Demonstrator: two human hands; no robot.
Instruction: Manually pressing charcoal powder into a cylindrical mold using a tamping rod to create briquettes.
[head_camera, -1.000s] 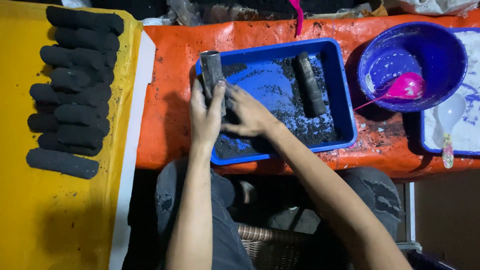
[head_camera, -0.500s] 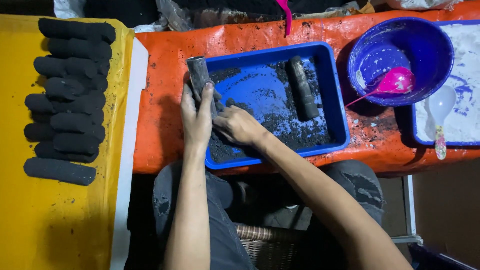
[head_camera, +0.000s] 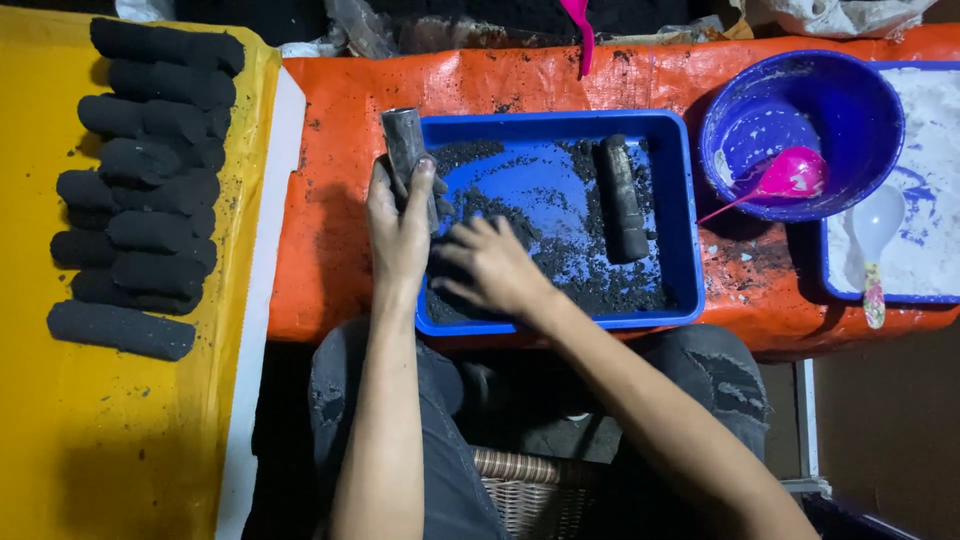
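The left hand (head_camera: 398, 225) is wrapped around one grey metal tube (head_camera: 405, 150), holding it upright at the left edge of the blue tray (head_camera: 560, 124), fingers closed tight on its lower part. The right hand (head_camera: 490, 265) rests palm down inside the tray near its front left corner, fingers loosely spread over the black powder (head_camera: 590, 280); it grips nothing that can be seen.

One dark cylinder (head_camera: 622, 198) lies in the tray toward its right edge, running front to back. The tray sits on an orange sheet (head_camera: 330, 200).

On the yellow sheet (head_camera: 100, 430) to the left, black pressed rolls (head_camera: 150, 190) lie stacked in a column toward the back edge; there seem to be about eleven, though overlaps make the count uncertain. One of them (head_camera: 120, 330) lies apart at the front of the stack.

At the right, one round blue bowl (head_camera: 870, 110) holds one pink spoon (head_camera: 780, 180). Just beside it, a second tray of white powder (head_camera: 935, 200) carries one white spoon (head_camera: 875, 225).
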